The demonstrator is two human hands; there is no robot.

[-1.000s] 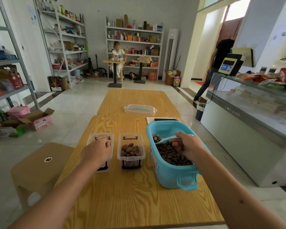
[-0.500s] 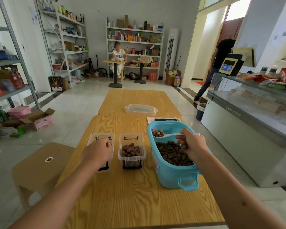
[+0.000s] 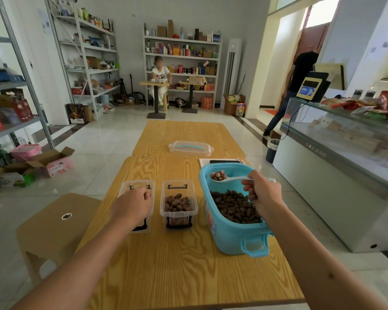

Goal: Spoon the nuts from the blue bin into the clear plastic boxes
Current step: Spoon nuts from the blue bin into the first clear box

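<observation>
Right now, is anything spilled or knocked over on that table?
Nothing stands out. The nuts sit in the blue bin, the middle box and the spoon; none lie loose on the table.

arms: both bare to the frame edge, no sleeves | left hand (image 3: 130, 205): no glove | right hand (image 3: 263, 193): no glove, no ring

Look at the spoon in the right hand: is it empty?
No: the white spoon held by the right hand carries several nuts in its bowl above the blue bin.
</observation>
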